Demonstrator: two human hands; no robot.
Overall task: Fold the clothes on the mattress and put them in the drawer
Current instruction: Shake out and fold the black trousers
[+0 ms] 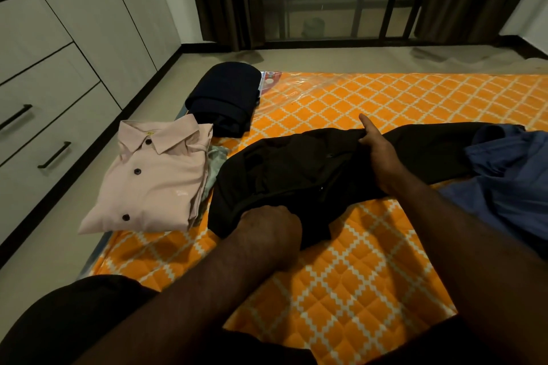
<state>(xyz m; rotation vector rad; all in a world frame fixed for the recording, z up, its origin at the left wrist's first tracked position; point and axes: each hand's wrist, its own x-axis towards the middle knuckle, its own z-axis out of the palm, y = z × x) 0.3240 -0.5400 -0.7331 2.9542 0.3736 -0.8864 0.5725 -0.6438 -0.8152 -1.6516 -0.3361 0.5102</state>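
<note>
On the orange mattress (pixel 355 261), black garment (pixel 296 163) lay crumpled, left hand (pixel 267 228) gripped its near edge, right hand (pixel 381 154) grasped its far edge, folded pink shirt (pixel 154 181) lay beside

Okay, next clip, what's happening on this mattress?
A person is partway through folding a black garment on the orange mattress, left hand gripping its near edge, right hand its far edge. A folded pink shirt and a folded dark garment lie to the left; a blue garment waits unfolded. The drawers are shut.
</note>
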